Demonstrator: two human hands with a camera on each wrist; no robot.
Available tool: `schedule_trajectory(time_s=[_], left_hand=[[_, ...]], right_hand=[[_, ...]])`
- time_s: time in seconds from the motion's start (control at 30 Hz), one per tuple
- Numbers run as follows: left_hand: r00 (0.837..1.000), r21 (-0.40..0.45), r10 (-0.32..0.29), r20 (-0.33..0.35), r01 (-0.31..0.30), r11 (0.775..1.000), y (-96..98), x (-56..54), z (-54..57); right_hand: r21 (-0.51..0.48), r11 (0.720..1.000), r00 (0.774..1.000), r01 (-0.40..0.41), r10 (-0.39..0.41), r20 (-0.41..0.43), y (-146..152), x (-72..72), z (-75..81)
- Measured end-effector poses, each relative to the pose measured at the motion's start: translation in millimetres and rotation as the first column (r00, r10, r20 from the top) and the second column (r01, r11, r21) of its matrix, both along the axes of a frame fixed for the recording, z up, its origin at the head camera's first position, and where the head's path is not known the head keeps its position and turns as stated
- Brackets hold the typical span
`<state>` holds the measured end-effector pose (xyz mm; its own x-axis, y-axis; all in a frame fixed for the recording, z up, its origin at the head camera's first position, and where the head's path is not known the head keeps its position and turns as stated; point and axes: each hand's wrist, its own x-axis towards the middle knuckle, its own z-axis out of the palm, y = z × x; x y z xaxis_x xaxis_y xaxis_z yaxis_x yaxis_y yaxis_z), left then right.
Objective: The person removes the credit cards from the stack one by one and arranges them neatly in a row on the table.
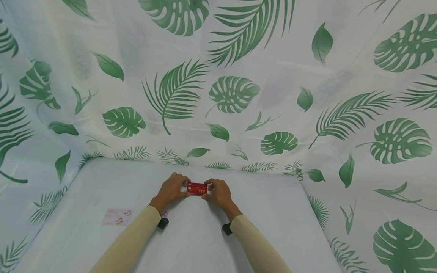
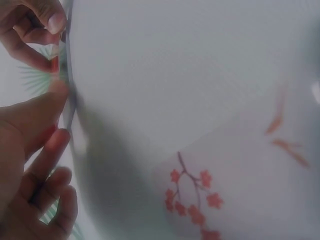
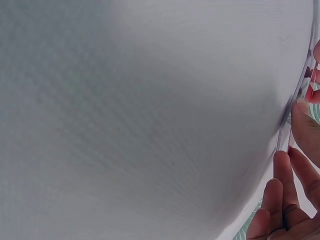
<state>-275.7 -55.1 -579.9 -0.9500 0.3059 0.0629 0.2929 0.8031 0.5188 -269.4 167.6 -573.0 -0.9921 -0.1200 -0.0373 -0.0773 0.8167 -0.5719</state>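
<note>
A red card marked "VIP" (image 1: 197, 189) is held level between both hands over the white table, its printed face up in the head view. My left hand (image 1: 172, 189) pinches its left end, thumb at the near edge and fingers at the far edge. The right end is pinched the same way by my right hand (image 1: 219, 194). From the left wrist, the left hand (image 2: 35, 165) shows at the left border, gripping the card's edge. In the right wrist view the right hand (image 3: 295, 175) appears at the right border, thumb and fingertips on the thin edge.
A pale sheet with pink blossom print (image 1: 117, 216) lies on the white table (image 1: 198, 242), left of the left forearm. White curtains with green leaves (image 1: 235, 94) hang behind the table and at both sides. A dark wrist device (image 1: 163, 223) sits under the left wrist.
</note>
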Motion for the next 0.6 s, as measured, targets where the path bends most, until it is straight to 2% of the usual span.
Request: schedule_trajectory(time_s=[0.27, 0.6], left_hand=[[1.000, 0.007, 0.011, -0.009, -0.011, 1.000, -1.2, -2.2, 2.3], [0.999, 0.025, 0.047, 0.002, -0.047, 0.999, -0.6, -1.2, 10.7]], right_hand=[[-0.016, 0.999, 0.999, -0.033, 0.032, -0.013, 1.2, -1.3, 3.7], [-0.017, 0.999, 0.998, -0.050, 0.049, -0.048, 2.8, -0.2, 8.9]])
